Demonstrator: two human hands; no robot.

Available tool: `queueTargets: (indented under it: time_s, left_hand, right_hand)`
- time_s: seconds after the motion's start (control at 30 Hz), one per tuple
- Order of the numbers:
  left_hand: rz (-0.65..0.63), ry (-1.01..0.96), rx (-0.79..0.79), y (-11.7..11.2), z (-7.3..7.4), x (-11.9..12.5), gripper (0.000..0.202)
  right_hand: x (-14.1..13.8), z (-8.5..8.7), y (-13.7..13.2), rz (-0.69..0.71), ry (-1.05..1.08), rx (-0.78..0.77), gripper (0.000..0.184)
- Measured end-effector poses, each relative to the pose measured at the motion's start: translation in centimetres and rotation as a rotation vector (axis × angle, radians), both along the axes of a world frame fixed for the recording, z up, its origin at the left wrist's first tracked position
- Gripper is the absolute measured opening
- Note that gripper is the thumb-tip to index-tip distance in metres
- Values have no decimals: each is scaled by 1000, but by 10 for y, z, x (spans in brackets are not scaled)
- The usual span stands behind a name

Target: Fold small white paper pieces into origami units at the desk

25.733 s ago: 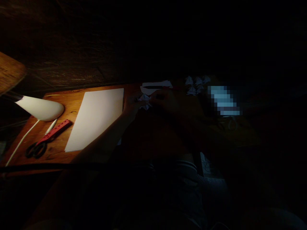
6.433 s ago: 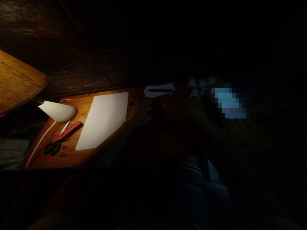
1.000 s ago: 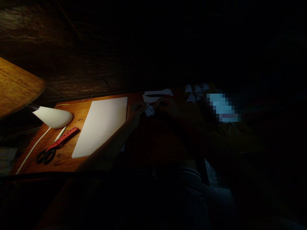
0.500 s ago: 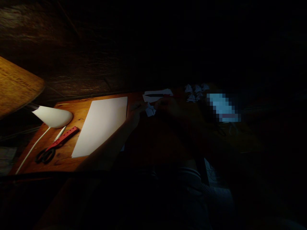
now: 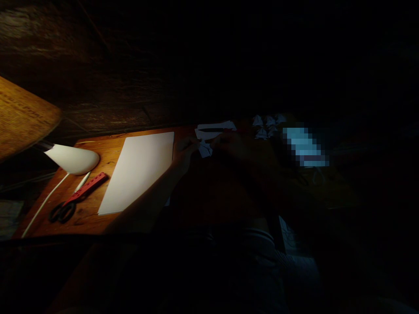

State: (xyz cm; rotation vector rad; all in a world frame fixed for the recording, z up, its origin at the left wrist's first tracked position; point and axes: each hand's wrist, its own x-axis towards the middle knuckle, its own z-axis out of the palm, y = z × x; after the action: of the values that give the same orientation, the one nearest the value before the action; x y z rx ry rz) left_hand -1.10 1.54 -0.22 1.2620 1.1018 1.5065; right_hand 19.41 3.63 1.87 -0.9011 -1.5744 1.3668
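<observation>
Between my two hands is a small piece of folded white paper (image 5: 205, 149), held over the dark middle of the wooden table. My left hand (image 5: 187, 148) pinches its left edge. On its right side, my right hand (image 5: 227, 145) closes on the paper, its fingers deep in shadow. Just behind them lie white paper pieces (image 5: 216, 126) with a dark, slim blade-like tool (image 5: 209, 130) across them. Several small folded paper shapes (image 5: 261, 132) stand in rows to the right. Under my left forearm is a stack of white sheets (image 5: 140, 170).
A white lamp base (image 5: 73, 159) with a wooden shade (image 5: 26, 117) stands at the left, its cord (image 5: 44, 203) running off the front. Nearby lie scissors in a red cover (image 5: 85, 188) and a white pen (image 5: 82, 182). A lit, pixelated screen (image 5: 304, 147) is at the right.
Both hands stay in nearly the same place on the folded paper. The fingers shift slightly, and the paper's outline changes a little.
</observation>
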Motion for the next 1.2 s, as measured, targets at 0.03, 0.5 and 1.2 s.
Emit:
queueTargets:
  time_s: [0.03, 0.5, 1.2]
  left_hand:
    - [-3, 6, 5, 0, 0, 0, 15]
    - [-97, -24, 18, 3, -3, -2, 31]
    - [-47, 73, 106, -7, 1, 7, 53]
  right_hand:
    - [0, 0, 0, 12, -5, -3, 16]
    - [-2, 2, -2, -3, 29, -65, 21]
    - [-5, 0, -6, -39, -105, 342, 42]
